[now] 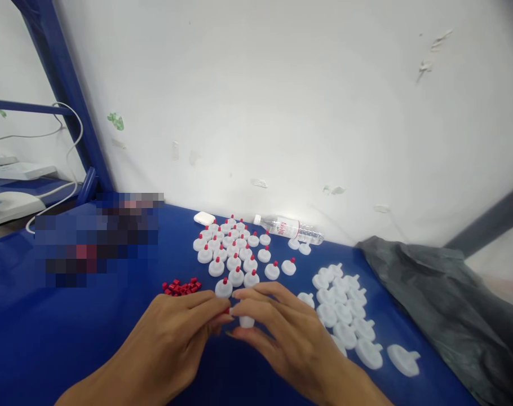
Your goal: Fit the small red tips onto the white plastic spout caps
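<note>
Over the near part of the blue table, my left hand (184, 327) pinches a small red tip cap (227, 310), mostly hidden by the fingers. My right hand (288, 327) is closed around a white nozzle cap (247, 322), its spout side turned toward the red piece. The two meet or nearly meet; fingers hide the contact. Just beyond my hands stand many white nozzle caps with red tips (235, 262). Left of these lies a pile of loose red tip caps (181, 287). White nozzle caps without red tips (343, 307) are heaped to the right.
A clear plastic bottle (288, 227) lies along the wall, near a small white case (204, 218). Dark grey sheeting (442, 310) covers the right side of the blue table (125, 321). A blue metal frame (70, 84) rises at left, with a white cable (79, 138).
</note>
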A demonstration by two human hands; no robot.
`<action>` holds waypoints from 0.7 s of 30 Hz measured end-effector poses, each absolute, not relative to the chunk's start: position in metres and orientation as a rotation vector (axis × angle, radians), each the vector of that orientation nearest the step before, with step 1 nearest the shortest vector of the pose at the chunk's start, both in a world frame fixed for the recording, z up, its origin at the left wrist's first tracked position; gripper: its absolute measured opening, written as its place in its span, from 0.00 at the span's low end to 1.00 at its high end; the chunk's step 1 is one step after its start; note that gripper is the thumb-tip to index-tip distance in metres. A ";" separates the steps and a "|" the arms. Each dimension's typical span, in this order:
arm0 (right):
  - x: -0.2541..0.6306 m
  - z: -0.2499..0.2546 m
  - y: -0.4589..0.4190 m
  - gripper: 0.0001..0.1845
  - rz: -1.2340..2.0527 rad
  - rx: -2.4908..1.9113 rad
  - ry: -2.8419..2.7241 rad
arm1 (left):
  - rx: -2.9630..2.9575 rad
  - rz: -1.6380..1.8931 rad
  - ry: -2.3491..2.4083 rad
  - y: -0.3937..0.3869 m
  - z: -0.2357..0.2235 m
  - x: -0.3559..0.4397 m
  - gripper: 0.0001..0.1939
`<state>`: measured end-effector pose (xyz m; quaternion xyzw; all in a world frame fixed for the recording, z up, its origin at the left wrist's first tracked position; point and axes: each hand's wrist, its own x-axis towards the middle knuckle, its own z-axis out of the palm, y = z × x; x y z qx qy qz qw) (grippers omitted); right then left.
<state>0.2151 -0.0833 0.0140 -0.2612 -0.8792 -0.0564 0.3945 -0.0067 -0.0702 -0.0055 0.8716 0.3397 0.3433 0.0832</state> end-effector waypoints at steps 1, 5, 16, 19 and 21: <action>0.216 0.015 -0.082 0.11 -0.147 -0.693 -2.266 | 2.582 1.064 0.990 -0.069 -0.006 -0.005 0.13; 0.230 0.019 -0.072 0.11 -0.205 -0.816 -2.290 | 2.585 1.045 1.106 -0.066 -0.009 -0.004 0.10; 0.304 0.011 -0.026 0.13 -0.404 -1.585 -1.911 | 2.442 0.362 1.463 -0.054 -0.021 -0.011 0.11; 0.313 0.006 -0.022 0.13 -0.328 -1.698 -1.992 | 2.429 0.428 1.422 -0.054 -0.022 -0.011 0.10; 0.314 0.003 -0.021 0.13 -0.285 -1.691 -2.036 | 2.419 0.449 1.412 -0.055 -0.020 -0.010 0.09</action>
